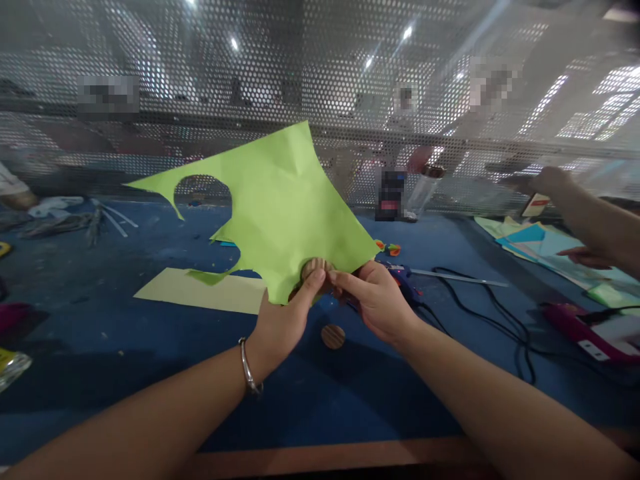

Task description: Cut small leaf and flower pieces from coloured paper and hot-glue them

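Observation:
A bright green sheet of paper with rounded cut-outs along its left side is held up over the blue table. Against its lower edge lies a round wooden disc with a striped grain. My left hand is closed on the paper and disc, its thumb pressing the disc. The right hand pinches at the disc's right side, by the paper's lower right corner; its fingertips are partly hidden. A second striped wooden disc rests on the table below my hands.
A pale paper strip lies behind my left hand. Right of my hands are a blue corded tool, a black cable and a magenta power strip. Another person's arm reaches over coloured papers. A perforated metal screen stands behind.

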Available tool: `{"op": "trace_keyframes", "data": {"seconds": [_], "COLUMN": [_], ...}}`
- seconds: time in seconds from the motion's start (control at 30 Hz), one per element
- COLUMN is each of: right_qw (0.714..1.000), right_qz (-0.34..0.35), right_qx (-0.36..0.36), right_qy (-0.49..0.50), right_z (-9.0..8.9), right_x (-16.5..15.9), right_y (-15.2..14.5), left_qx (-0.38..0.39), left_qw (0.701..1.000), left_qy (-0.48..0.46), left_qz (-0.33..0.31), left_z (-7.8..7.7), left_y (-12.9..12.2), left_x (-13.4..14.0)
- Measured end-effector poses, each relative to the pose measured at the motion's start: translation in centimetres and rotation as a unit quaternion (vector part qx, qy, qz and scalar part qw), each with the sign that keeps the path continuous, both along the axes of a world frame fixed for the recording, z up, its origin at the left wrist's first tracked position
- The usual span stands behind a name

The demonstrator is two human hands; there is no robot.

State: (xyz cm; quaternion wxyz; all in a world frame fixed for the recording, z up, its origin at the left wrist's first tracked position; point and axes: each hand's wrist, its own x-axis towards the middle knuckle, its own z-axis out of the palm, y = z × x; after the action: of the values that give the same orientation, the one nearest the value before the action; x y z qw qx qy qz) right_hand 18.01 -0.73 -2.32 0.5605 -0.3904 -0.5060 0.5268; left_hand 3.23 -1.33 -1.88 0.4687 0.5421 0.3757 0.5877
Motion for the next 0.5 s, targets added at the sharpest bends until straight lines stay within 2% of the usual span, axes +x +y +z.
{"op": "trace_keyframes", "data": {"seconds": [0.27, 0.4, 0.5], "right_qw": [1.0, 0.997, 0.987], "right_qz": [-0.01, -0.012, 0.005], "right_qx": [0.0, -0.009, -0.004], "right_qy": [-0.021, -0.07, -0.16], "right_z": [-0.7, -0.6, 0.1], "right_x": [0.2, 0.9, 2.1], "right_y": [0.4, 0.8, 1.2], "left_qx": [-0.011, -0.023, -0.034], "left_qw": [1.0, 0.999, 0.998], "left_qy": [0.009, -0.002, -0.048], "left_qz": [-0.002, -0.028, 0.004], "left_z": [-0.2, -0.8, -1.2], "left_y": [0.5, 1.4, 2.4], "left_x": [-0.5, -0.7, -1.1]}}
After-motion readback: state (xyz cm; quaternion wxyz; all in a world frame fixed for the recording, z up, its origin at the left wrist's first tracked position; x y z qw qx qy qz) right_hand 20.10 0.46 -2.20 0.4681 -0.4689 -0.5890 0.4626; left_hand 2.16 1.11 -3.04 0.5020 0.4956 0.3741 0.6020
